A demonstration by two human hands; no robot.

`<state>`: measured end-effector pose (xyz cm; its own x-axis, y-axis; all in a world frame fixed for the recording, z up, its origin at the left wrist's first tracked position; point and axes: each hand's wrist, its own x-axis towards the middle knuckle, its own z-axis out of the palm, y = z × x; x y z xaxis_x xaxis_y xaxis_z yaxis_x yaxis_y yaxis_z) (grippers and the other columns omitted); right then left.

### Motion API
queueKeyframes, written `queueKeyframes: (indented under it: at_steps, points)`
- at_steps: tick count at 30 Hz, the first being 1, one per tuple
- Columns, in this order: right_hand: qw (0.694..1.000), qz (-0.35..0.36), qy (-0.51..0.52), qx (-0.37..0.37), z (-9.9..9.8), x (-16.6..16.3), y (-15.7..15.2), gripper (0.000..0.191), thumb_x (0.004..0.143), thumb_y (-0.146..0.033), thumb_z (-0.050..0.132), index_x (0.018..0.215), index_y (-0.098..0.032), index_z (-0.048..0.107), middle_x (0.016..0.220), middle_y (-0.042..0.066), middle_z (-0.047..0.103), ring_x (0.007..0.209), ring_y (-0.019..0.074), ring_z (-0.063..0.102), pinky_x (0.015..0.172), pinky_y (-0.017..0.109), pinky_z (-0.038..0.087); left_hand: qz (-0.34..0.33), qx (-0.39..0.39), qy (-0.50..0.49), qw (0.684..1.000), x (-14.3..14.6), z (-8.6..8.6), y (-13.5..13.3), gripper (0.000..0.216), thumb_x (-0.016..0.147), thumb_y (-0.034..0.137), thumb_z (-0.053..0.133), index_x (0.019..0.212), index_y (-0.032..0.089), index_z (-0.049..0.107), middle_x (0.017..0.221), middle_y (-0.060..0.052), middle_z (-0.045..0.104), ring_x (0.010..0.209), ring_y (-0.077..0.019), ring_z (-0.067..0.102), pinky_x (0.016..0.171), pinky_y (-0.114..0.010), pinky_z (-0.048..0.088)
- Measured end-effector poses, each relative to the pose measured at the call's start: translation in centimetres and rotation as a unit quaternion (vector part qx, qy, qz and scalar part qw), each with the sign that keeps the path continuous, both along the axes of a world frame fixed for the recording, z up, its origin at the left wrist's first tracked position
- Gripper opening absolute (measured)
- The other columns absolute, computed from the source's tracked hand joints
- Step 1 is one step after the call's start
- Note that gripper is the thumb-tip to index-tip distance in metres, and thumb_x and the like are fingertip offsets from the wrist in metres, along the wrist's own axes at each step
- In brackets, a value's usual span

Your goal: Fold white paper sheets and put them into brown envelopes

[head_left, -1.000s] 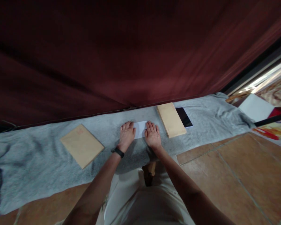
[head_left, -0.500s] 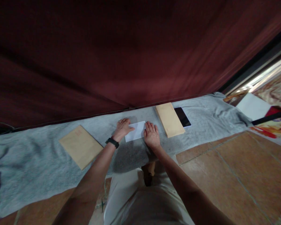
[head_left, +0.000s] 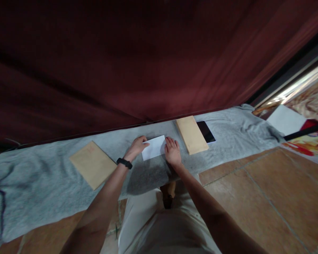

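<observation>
With the white paper at the middle of the dial and twelve towards the dark red curtain, the left hand sits at nine, half curled, its thumb over the paper's end; whether the fingers pinch from beneath I cannot tell. At three, the right hand lies palm down with fingers extended, resting on the opposite end. The sheet could skew or crease if one hand pulls harder than the other, and the soft grey cloth beneath could ruck up and drag it along. A sideways slip of the right hand might knock the stack of brown envelopes, just beside it at half past two, and push it further against the dark-screened device behind. At half past eight, the single brown envelope has its inner corner by the wristband, so a sweep of the left forearm could shift it. Towards six, the cloth's near edge drops off above the tiled floor; towards twelve, a strip of cloth gives room before the curtain, more than the narrow gap at three.
</observation>
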<state>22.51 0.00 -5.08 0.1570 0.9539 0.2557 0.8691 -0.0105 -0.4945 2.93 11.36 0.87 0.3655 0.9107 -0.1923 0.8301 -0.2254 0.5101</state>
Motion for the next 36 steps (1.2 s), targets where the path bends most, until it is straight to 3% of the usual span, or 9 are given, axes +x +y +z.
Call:
queueKeyframes:
  at_steps: [3, 7, 10, 13, 21, 25, 30, 36]
  points:
    - [0.995, -0.022, 0.089, 0.039, -0.2, 0.7, -0.1, 0.048, 0.104, -0.025, 0.032, 0.144, -0.011, 0.054, 0.149, 0.015, 0.056, 0.140, 0.0219, 0.048, 0.121, 0.041, 0.034, 0.023, 0.043, -0.040, 0.998, 0.0, 1.7, -1.0, 0.007, 0.086, 0.028, 0.060, 0.089, 0.021, 0.061, 0.086, 0.000, 0.068, 0.082, -0.0185, 0.063, 0.074, -0.028, 0.048]
    - [0.965, -0.076, 0.236, 0.091, -0.6, 1.4, -0.3, 0.050, 0.104, -0.032, 0.029, 0.141, -0.012, 0.056, 0.142, 0.016, 0.061, 0.134, 0.0213, 0.055, 0.115, 0.040, 0.043, 0.011, 0.163, -0.107, 0.981, 0.2, 3.8, -4.0, 0.007, 0.092, 0.026, 0.055, 0.096, 0.022, 0.060, 0.100, -0.004, 0.070, 0.097, -0.0204, 0.064, 0.090, -0.033, 0.050]
    - [0.944, -0.099, 0.296, 0.106, -0.6, 1.6, -0.3, 0.053, 0.104, -0.038, 0.028, 0.138, -0.011, 0.058, 0.138, 0.018, 0.064, 0.130, 0.0225, 0.058, 0.112, 0.042, 0.045, -0.071, 0.209, -0.099, 0.970, 0.1, 3.6, -7.2, 0.012, 0.092, 0.017, 0.055, 0.101, 0.023, 0.060, 0.122, -0.007, 0.068, 0.117, -0.0233, 0.061, 0.103, -0.039, 0.047]
    - [0.937, -0.102, 0.315, 0.109, -0.4, 1.8, -0.3, 0.054, 0.104, -0.040, 0.028, 0.135, -0.009, 0.060, 0.134, 0.020, 0.065, 0.127, 0.0247, 0.060, 0.108, 0.045, 0.048, -0.141, 0.213, -0.068, 0.964, -0.4, 1.9, -10.4, 0.016, 0.092, 0.011, 0.052, 0.099, 0.023, 0.061, 0.130, -0.008, 0.065, 0.123, -0.0243, 0.058, 0.107, -0.042, 0.046]
    - [0.964, -0.047, 0.248, 0.084, 0.7, 1.7, -2.9, 0.045, 0.100, -0.024, 0.032, 0.132, -0.014, 0.062, 0.133, 0.014, 0.067, 0.126, 0.0208, 0.062, 0.109, 0.040, 0.048, -0.202, 0.207, -0.071, 0.955, -2.0, -2.1, -16.0, 0.022, 0.093, 0.006, 0.050, 0.102, 0.022, 0.062, 0.133, -0.008, 0.065, 0.128, -0.0215, 0.057, 0.107, -0.042, 0.050]
    - [0.983, 0.069, 0.168, 0.042, 1.8, 0.3, -5.1, 0.044, 0.099, -0.017, 0.036, 0.131, -0.019, 0.066, 0.139, 0.009, 0.065, 0.131, 0.0178, 0.059, 0.113, 0.035, 0.046, -0.219, 0.191, -0.079, 0.954, -2.6, -3.1, -16.8, 0.025, 0.090, 0.004, 0.054, 0.103, 0.023, 0.063, 0.131, -0.007, 0.067, 0.125, -0.0205, 0.061, 0.105, -0.041, 0.052]
    - [0.978, 0.206, 0.040, 0.000, 2.2, -2.7, -6.7, 0.039, 0.102, -0.022, 0.044, 0.136, -0.018, 0.064, 0.146, 0.008, 0.060, 0.137, 0.0186, 0.053, 0.119, 0.037, 0.040, -0.195, 0.188, -0.105, 0.957, -3.4, -3.3, -16.4, 0.026, 0.089, 0.005, 0.052, 0.104, 0.023, 0.063, 0.132, -0.007, 0.066, 0.129, -0.0203, 0.059, 0.108, -0.042, 0.051]
    - [0.981, 0.189, -0.041, -0.019, 1.6, -4.1, -7.0, 0.043, 0.103, -0.025, 0.045, 0.142, -0.011, 0.058, 0.152, 0.014, 0.053, 0.144, 0.0243, 0.046, 0.122, 0.044, 0.035, -0.171, 0.225, -0.062, 0.957, -2.8, -3.5, -16.8, 0.034, 0.089, 0.003, 0.048, 0.115, 0.021, 0.062, 0.132, -0.010, 0.066, 0.128, -0.0225, 0.059, 0.112, -0.045, 0.047]
